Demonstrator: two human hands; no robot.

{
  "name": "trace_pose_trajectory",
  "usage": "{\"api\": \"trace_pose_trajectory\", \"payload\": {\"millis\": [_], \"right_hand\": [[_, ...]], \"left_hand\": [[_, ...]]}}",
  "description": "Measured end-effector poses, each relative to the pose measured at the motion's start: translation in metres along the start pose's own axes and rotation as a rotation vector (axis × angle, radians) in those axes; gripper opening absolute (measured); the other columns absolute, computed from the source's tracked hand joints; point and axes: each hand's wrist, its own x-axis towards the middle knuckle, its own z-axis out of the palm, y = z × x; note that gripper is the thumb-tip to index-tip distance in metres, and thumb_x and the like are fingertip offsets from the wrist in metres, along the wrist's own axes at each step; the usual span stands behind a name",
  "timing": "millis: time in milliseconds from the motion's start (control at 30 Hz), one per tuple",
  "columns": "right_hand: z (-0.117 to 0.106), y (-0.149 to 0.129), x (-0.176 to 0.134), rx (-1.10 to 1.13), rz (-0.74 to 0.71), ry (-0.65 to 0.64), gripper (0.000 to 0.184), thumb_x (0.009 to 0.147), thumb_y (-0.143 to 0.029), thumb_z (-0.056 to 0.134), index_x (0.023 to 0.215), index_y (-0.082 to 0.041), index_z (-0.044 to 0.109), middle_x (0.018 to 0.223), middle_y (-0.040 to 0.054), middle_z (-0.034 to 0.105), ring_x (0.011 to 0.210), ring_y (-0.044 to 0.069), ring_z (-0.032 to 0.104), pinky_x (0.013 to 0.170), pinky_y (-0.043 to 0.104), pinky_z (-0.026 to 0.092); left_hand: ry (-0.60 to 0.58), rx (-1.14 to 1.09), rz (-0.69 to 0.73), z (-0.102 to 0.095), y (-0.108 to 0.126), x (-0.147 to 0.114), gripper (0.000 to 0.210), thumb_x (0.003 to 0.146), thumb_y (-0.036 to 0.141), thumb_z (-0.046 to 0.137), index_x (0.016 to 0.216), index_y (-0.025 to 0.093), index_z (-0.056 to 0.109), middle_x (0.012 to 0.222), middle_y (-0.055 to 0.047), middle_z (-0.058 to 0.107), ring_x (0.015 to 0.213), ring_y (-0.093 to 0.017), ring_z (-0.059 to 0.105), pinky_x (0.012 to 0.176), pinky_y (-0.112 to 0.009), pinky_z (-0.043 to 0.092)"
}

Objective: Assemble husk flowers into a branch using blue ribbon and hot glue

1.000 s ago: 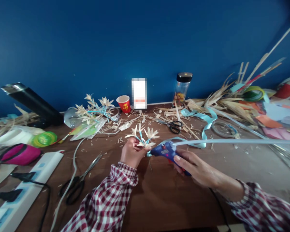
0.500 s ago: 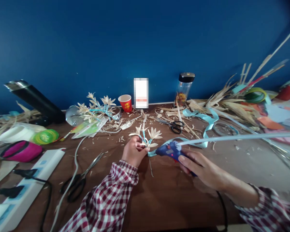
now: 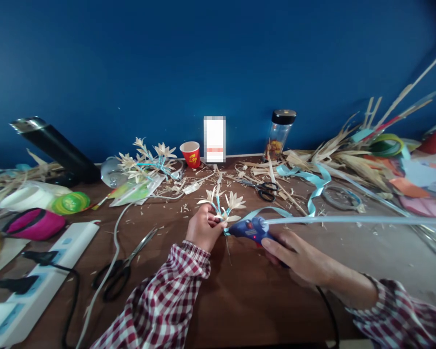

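My left hand (image 3: 204, 228) pinches the stem of a small spray of pale husk flowers (image 3: 234, 200), whose stems are wrapped in light blue. A thin wire end hangs below my fingers. My right hand (image 3: 294, 252) is wrapped round a blue hot glue gun (image 3: 249, 229) with a small red light on its side. The gun's nozzle points left and is right at the blue-wrapped stem by my left fingertips; whether it touches I cannot tell. A long translucent glue stick (image 3: 341, 220) runs out of its back. Light blue ribbon (image 3: 269, 209) trails from the stem behind the gun.
Black-handled scissors (image 3: 125, 266) lie left, near a white power strip (image 3: 47, 286) with plugs and cords. Behind are another pair of scissors (image 3: 267, 190), a red paper cup (image 3: 191, 154), a glass bottle (image 3: 280, 133) and finished-looking flowers (image 3: 145, 162). Dried husks (image 3: 330, 150) lie at right.
My right hand has brought the glue gun left, so its nozzle is now at the stem beside my left fingers. The left hand keeps its hold on the flowers.
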Motion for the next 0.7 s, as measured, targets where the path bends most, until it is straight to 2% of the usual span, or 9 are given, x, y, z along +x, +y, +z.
{"api": "trace_pose_trajectory", "payload": {"millis": [200,333,567,700], "right_hand": [[-0.0022,-0.0058,-0.0021,-0.149,-0.042,0.012,0.024,0.089,-0.042,0.043,0.087,-0.023,0.058,0.064,-0.0016,0.054,0.060,0.015,0.049,0.060,0.028,0.039],[-0.0023,-0.0060,-0.0028,-0.180,-0.047,-0.024,0.026,0.091,-0.042,0.039,0.090,-0.022,0.055,0.068,-0.0013,0.055,0.063,0.015,0.050,0.063,0.028,0.040],[-0.0060,-0.0067,-0.0037,-0.132,-0.021,-0.040,0.034,0.092,-0.043,0.035,0.072,-0.021,0.051,0.062,-0.0012,0.055,0.059,0.014,0.051,0.059,0.027,0.042],[-0.0075,-0.0056,-0.0054,-0.086,-0.009,-0.049,0.037,0.092,-0.045,0.034,0.072,-0.020,0.052,0.060,-0.0020,0.053,0.057,0.012,0.050,0.057,0.025,0.041]], "left_hand": [[-0.008,0.014,0.014,0.0008,-0.0063,0.0009,0.034,0.060,0.030,0.067,0.087,0.018,0.050,0.066,0.001,0.065,0.055,-0.013,0.060,0.054,-0.022,0.045],[-0.012,0.006,0.005,0.0010,-0.0051,0.0009,0.034,0.061,0.030,0.067,0.087,0.018,0.049,0.067,0.000,0.065,0.056,-0.013,0.060,0.055,-0.022,0.046],[-0.013,0.032,-0.016,0.0004,-0.0001,-0.0013,0.034,0.061,0.028,0.066,0.089,0.018,0.049,0.068,0.000,0.063,0.056,-0.013,0.059,0.056,-0.023,0.046],[-0.006,0.038,-0.016,0.0019,-0.0035,-0.0010,0.034,0.062,0.028,0.065,0.091,0.018,0.049,0.069,0.000,0.063,0.057,-0.012,0.058,0.058,-0.023,0.046]]}}
